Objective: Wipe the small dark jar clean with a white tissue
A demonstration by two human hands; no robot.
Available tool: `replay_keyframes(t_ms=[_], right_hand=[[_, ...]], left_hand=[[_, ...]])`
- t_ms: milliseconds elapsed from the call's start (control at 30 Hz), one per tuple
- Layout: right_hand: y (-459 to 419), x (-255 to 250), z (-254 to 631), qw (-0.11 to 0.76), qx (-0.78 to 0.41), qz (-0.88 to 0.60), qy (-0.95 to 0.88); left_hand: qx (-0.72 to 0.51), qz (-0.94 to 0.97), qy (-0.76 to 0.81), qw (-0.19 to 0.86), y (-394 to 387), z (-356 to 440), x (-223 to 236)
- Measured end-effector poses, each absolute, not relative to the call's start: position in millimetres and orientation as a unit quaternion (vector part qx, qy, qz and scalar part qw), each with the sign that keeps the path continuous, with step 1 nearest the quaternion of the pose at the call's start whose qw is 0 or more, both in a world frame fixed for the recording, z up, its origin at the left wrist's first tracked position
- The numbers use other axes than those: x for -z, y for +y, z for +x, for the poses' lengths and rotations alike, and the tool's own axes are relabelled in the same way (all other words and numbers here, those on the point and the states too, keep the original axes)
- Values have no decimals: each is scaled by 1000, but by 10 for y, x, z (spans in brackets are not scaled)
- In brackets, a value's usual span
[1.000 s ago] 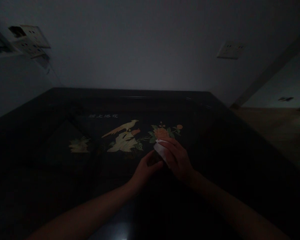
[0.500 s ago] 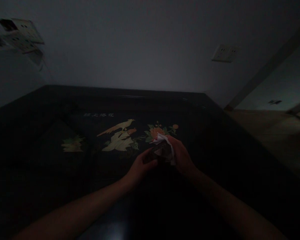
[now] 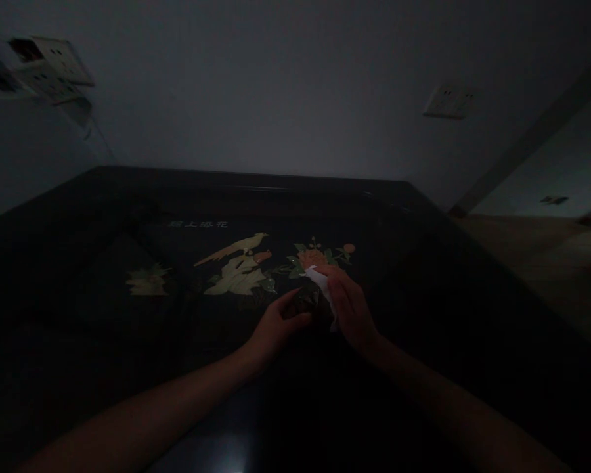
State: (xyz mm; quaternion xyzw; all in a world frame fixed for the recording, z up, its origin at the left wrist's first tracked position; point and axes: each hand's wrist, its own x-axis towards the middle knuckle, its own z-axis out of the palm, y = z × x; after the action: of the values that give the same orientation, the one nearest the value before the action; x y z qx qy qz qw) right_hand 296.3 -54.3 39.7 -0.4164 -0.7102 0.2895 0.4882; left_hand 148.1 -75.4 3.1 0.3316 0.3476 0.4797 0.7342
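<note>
Low over a dark panel, my left hand [image 3: 278,322] curves its thumb and fingers around the near side of a dark, glassy-looking object [image 3: 309,299]. Dim light hides that object's exact kind and outline. My right hand [image 3: 350,305] has a crumpled white tissue [image 3: 321,281] under its fingers, pressed to the object's right and far side. Just beyond the tissue shows an orange flower decoration [image 3: 312,257] with green leaves. Left of it, a pale bird-and-rock decoration [image 3: 236,272] is set in the panel.
The black panel [image 3: 256,179] meets a pale wall [image 3: 256,85]. A socket plate [image 3: 450,102] is on the wall at right; more sockets [image 3: 62,60] are at upper left. Floor [image 3: 526,246] shows beyond the right edge. The scene is very dark.
My right hand has turned and slid the tissue over the glassy object, covering more of its right side. My left hand stays nearly in place. The view has shifted slightly.
</note>
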Motion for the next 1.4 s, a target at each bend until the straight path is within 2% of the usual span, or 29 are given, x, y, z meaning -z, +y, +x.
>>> replay_keyframes(t_ms=[100,267,367,500,800,933,1033,1167,1300,1400], right_hand=[[-553,-403,2961,479,-236,-396,-747],[-605,-436,2951,424,-78,-338,-837],[-617,-439,2943,410,-42,-324,-852],[-593,-458,2940,439,-132,-354,-815],[-481,-422,2923,488,-479,-476,-553],[-483,-343,2890,508,-555,-466,-464],[-513,-322,2895,506,-495,-484,-514],[-572,-330,2928,511,-312,-436,-672],[-606,-383,2947,452,-130,-364,-804],[-606,-423,2951,403,-40,-337,-850]], left_hand=[[-483,335,354,728,-751,1478,-9],[-487,365,352,711,-744,1477,36],[-487,364,364,706,-747,1480,27],[-482,358,368,710,-762,1488,-41],[-477,339,354,730,-764,1485,-77],[-478,341,325,741,-754,1483,-47],[-482,339,315,744,-756,1479,-19],[-484,334,352,728,-763,1481,-6],[-489,351,352,717,-759,1495,-8],[-482,360,372,707,-752,1494,15]])
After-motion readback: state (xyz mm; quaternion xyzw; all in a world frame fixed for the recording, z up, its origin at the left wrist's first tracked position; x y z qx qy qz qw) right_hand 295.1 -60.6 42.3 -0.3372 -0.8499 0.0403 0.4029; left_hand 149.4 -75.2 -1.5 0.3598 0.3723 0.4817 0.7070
